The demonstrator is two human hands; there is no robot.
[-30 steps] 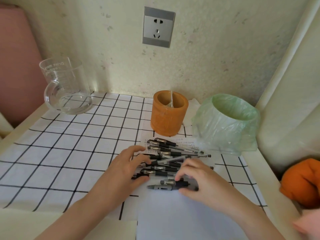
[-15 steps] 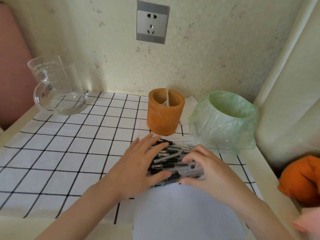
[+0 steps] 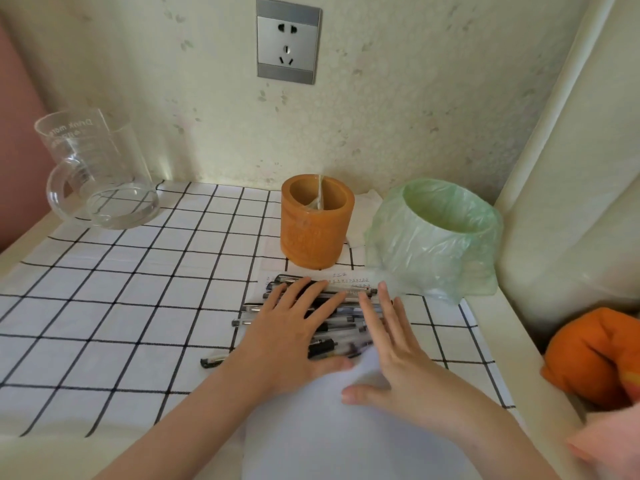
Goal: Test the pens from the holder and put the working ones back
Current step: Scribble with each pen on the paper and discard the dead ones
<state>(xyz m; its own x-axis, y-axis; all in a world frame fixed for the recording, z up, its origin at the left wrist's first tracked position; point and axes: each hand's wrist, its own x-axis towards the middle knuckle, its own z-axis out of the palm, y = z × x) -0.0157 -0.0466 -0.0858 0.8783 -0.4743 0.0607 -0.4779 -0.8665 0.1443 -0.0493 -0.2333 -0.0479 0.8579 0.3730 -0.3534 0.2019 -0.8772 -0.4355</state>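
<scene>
Both hands flat | left hand (image 3: 287,327); right hand (image 3: 388,344) | pens (image 3: 332,337) beneath

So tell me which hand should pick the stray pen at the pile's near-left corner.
Left. The left hand lies flat beside that stray pen, while the right hand rests across the pile's other side, on the paper.

A glass jug (image 3: 93,174) far left, a green-bagged bin (image 3: 436,237) right, a wall socket (image 3: 288,41) above.
</scene>
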